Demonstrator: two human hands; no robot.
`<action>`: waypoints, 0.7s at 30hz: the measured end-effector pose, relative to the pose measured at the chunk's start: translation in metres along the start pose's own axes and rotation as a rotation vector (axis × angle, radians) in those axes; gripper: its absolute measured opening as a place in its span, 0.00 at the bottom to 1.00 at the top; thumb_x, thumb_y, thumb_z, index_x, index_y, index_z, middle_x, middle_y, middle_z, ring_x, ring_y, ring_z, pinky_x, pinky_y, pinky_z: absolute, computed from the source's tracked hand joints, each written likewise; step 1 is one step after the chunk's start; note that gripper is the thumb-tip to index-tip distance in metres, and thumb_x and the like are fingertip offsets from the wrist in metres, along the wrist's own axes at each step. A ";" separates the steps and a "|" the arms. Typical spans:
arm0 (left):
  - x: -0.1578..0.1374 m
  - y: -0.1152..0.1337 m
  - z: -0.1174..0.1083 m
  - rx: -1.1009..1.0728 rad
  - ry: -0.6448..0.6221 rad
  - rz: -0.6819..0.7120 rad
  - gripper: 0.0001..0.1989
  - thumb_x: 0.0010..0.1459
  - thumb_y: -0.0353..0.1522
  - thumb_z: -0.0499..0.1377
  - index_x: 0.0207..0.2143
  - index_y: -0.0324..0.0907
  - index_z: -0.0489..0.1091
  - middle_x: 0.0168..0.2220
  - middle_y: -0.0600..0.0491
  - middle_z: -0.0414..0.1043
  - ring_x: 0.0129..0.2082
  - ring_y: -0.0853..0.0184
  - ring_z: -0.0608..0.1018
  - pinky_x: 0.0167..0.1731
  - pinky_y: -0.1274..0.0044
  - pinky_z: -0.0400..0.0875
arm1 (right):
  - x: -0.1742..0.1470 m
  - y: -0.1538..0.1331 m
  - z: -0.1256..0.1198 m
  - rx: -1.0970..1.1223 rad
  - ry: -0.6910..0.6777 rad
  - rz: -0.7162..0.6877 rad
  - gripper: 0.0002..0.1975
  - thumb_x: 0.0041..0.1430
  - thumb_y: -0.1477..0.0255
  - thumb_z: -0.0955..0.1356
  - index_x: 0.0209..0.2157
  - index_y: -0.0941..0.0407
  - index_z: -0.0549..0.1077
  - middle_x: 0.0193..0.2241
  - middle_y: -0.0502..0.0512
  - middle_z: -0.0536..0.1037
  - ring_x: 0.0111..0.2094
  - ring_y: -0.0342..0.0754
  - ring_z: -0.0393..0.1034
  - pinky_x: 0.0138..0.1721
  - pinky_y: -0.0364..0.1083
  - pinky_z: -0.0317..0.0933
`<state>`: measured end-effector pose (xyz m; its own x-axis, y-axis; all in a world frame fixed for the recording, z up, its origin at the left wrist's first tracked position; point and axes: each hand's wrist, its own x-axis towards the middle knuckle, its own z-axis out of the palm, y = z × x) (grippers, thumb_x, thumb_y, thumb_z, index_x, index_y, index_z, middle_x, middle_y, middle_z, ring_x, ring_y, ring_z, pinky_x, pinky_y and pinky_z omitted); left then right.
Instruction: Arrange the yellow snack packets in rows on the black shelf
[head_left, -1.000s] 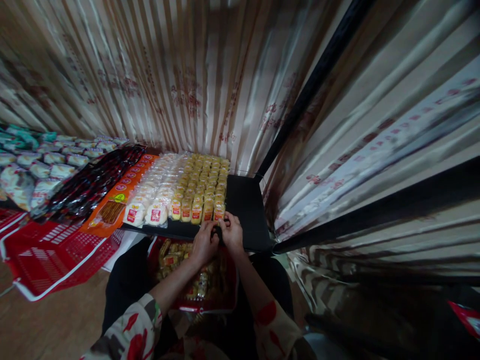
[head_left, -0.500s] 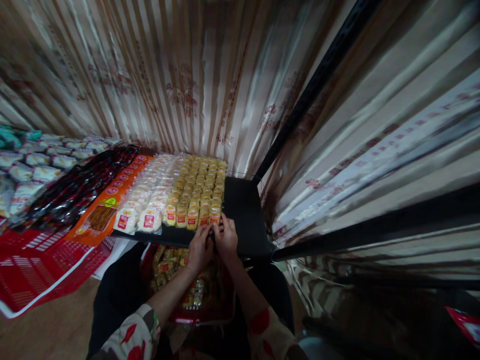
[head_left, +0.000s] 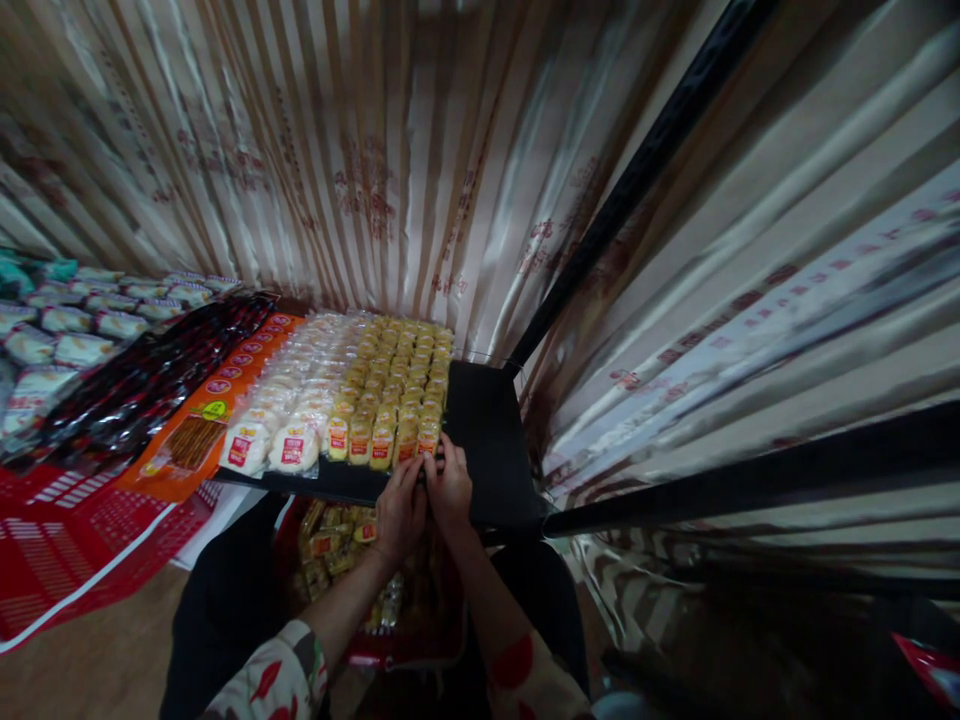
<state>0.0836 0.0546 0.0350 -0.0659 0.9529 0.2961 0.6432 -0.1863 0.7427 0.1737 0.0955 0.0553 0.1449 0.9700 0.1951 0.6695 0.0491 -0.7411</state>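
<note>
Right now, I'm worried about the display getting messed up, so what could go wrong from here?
The left hand and right hand are close together at the front of the rightmost column of yellow packets; a nudge there could push the rows crooked.
The orange packet appears to overhang the front edge of the black shelf, so a bump might dislodge it.
The packet-filled red basket sits between the legs; shifting a leg could tilt it.

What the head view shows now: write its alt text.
A person's left hand and right hand, close together at the front of yellow wrapped snacks lined up on a black shelf. White packs sit alongside; below is a red basket of similar snacks.
</note>
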 end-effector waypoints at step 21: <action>-0.061 -0.002 -0.040 -0.024 -0.082 -0.018 0.18 0.49 0.20 0.47 0.37 0.40 0.71 0.42 0.49 0.70 0.45 0.68 0.72 0.49 0.74 0.67 | -0.004 0.010 0.004 0.107 -0.015 -0.087 0.22 0.55 0.66 0.63 0.50 0.60 0.66 0.42 0.60 0.68 0.27 0.41 0.68 0.33 0.43 0.66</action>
<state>0.0559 -0.0130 0.0394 -0.0145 0.9724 0.2331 0.6239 -0.1734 0.7620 0.1764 0.0935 0.0448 0.0780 0.9645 0.2522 0.5972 0.1573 -0.7865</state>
